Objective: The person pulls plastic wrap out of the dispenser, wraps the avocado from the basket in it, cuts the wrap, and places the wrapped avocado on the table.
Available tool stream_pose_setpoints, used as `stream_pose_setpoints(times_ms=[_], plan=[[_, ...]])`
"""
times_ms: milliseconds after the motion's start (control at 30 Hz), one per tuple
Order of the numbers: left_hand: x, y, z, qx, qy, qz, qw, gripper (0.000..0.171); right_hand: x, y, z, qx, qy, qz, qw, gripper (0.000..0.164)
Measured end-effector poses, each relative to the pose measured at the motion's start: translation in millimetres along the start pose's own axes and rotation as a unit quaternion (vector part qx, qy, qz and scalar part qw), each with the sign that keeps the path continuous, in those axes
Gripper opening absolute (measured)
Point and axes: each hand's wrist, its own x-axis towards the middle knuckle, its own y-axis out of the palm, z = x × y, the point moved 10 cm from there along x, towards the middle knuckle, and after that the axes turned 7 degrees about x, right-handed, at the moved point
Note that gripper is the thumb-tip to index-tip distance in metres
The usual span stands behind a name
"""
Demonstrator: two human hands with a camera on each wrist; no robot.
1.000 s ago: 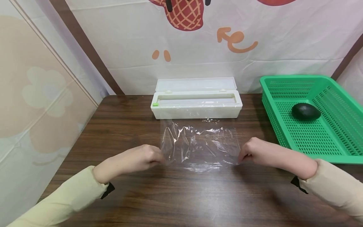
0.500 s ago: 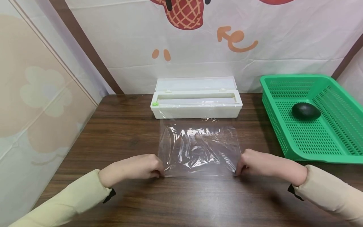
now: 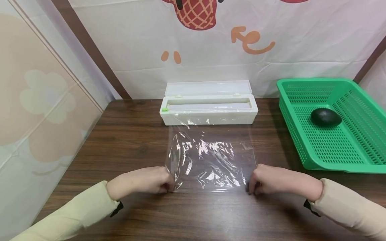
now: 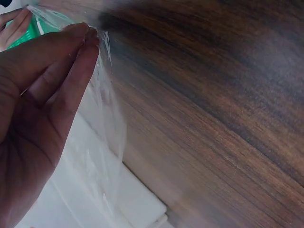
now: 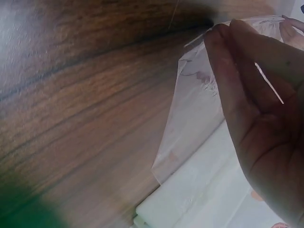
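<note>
A clear sheet of plastic wrap (image 3: 211,160) stretches forward from a white wrap dispenser box (image 3: 208,117), whose lid (image 3: 208,88) stands raised at the back. My left hand (image 3: 147,180) pinches the sheet's near left corner between thumb and fingertips, as the left wrist view shows. At the near right corner, my right hand (image 3: 271,180) pinches the film in the same way. Wrinkles and bright glare run across the sheet between the hands. Inside the box a roll (image 3: 208,106) is partly visible, and a small green slider (image 3: 164,109) sits at its left end.
A green plastic basket (image 3: 313,157) stands on the right side of the dark wooden table (image 3: 126,134). In it lies a dark, egg-shaped object (image 3: 325,117). Behind the table hangs a white printed cloth (image 3: 135,40).
Both hands have drawn the near edge of the plastic wrap toward the body and lower in view, so more film shows in front of the box. Box and basket have stayed put.
</note>
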Motion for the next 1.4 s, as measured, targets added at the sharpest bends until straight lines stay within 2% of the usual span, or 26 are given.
stream_pose_setpoints(times_ms=[233, 467, 567, 867, 1233, 1400], plan=[[-1.2, 6.2, 2.2, -0.004, -0.019, 0.025, 0.9995, 0.017, 1, 7, 0, 0.008, 0.012, 0.016, 1.0, 0.015], [-1.0, 12.3, 5.7, -0.036, -0.045, 0.041, 0.9975, 0.023, 0, 12, -1, 0.021, 0.021, 0.027, 0.999, 0.018], [-1.3, 12.8, 5.6, -0.03, -0.043, 0.043, 0.9977, 0.025, 0, 13, 0, 0.025, 0.018, 0.028, 0.999, 0.019], [-1.9, 13.7, -1.3, -0.015, -0.027, 0.046, 0.9985, 0.027, -3, 19, -3, 0.057, 0.055, 0.054, 0.995, 0.017], [-5.7, 24.4, -1.1, -0.025, -0.047, 0.098, 0.9938, 0.025, -5, 26, -3, 0.051, 0.07, 0.077, 0.993, 0.016], [-7.6, 30.1, 2.3, -0.024, -0.07, 0.121, 0.9899, 0.025, -5, 27, -2, 0.046, 0.051, 0.081, 0.994, 0.015]])
